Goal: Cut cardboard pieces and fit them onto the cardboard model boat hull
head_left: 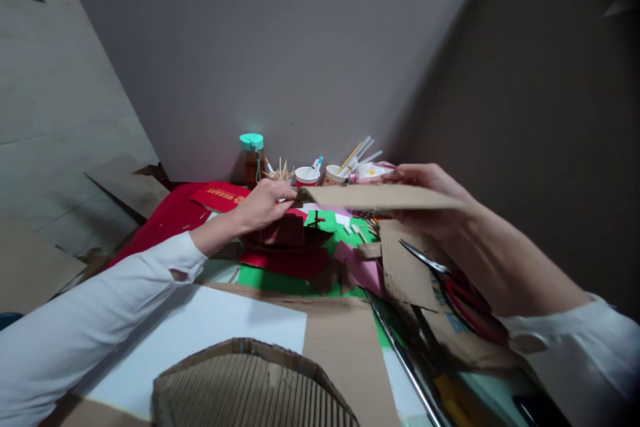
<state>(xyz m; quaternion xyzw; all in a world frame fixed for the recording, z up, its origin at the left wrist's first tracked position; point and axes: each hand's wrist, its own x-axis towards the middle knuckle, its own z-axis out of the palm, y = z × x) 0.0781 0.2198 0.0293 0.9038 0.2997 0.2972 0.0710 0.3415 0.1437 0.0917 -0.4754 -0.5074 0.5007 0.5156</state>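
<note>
My left hand [267, 203] is closed at the left end of a cardboard piece [380, 197], thumb and fingertips pinching its edge. My right hand [425, 177] grips the same piece farther right; the cardboard hides part of the fingers. The piece is held up level, seen almost edge-on and slightly blurred. Behind and below my left hand, a dark red model boat [280, 237] rests over red paper [285, 261]. Scissors [425, 257] with red handles lie under my right forearm, blades pointing away. A corrugated cardboard shape with a raised rim [245, 383] is closest to me.
A bottle with a turquoise lid [251, 141], a cup of pens [307, 177] and a cup of sticks [336, 175] stand along the wall [310, 47]. White paper [225, 320], cardboard scraps [407, 267] and pink paper [357, 267] cover the table.
</note>
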